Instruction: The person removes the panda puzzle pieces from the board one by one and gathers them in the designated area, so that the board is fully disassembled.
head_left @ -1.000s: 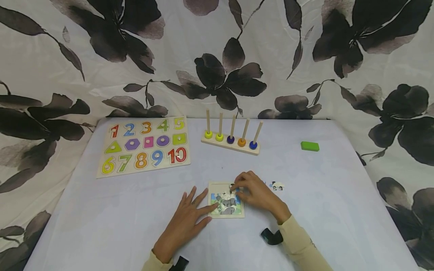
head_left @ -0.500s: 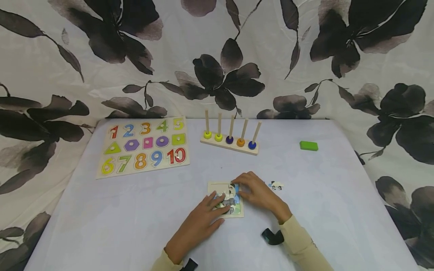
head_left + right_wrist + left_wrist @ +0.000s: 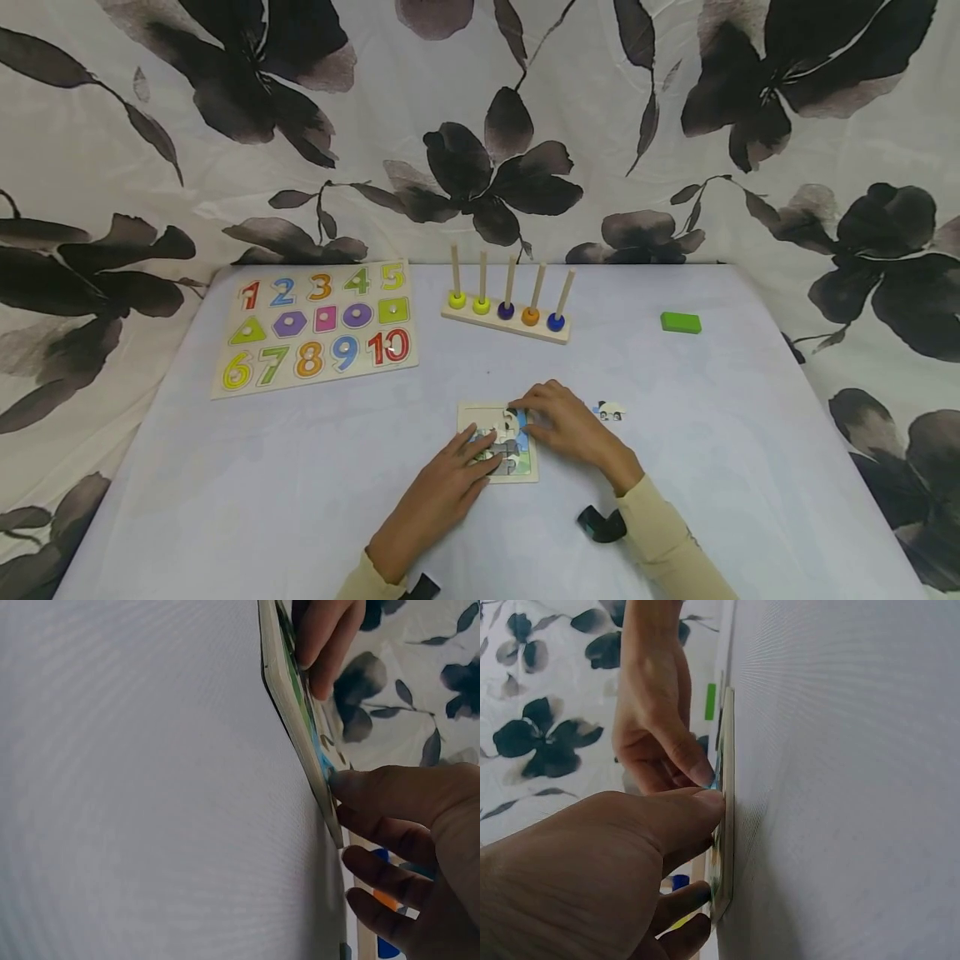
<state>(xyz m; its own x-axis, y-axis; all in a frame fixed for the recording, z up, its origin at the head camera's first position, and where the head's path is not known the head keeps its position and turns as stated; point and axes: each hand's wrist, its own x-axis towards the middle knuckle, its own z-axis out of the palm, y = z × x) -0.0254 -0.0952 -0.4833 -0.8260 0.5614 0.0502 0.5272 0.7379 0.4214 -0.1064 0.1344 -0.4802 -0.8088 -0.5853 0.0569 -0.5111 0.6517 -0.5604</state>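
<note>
A small wooden jigsaw puzzle (image 3: 480, 407) with an animal picture lies flat near the front middle of the table. My left hand (image 3: 438, 496) rests on it from the left, fingers spread and fairly straight over its lower part. From the right, my right hand (image 3: 573, 429) has its thumb and index finger on a puzzle piece (image 3: 512, 419) at the upper right corner, showing a black-and-white head on blue. In the right wrist view the thumb (image 3: 360, 787) touches the blue part. A loose puzzle piece (image 3: 611, 411) with a panda face lies right of the board.
A number-and-shape board (image 3: 315, 329) lies at the back left. Beside it stands a peg stacker (image 3: 506, 321) with coloured rings. A green block (image 3: 681, 322) sits at the back right. Floral cloth (image 3: 480, 125) hangs behind the table.
My left hand has slid right and further over the puzzle, covering its lower part. My right hand stays at the upper right corner, its fingertips shifting slightly, with the head piece now in plainer view.
</note>
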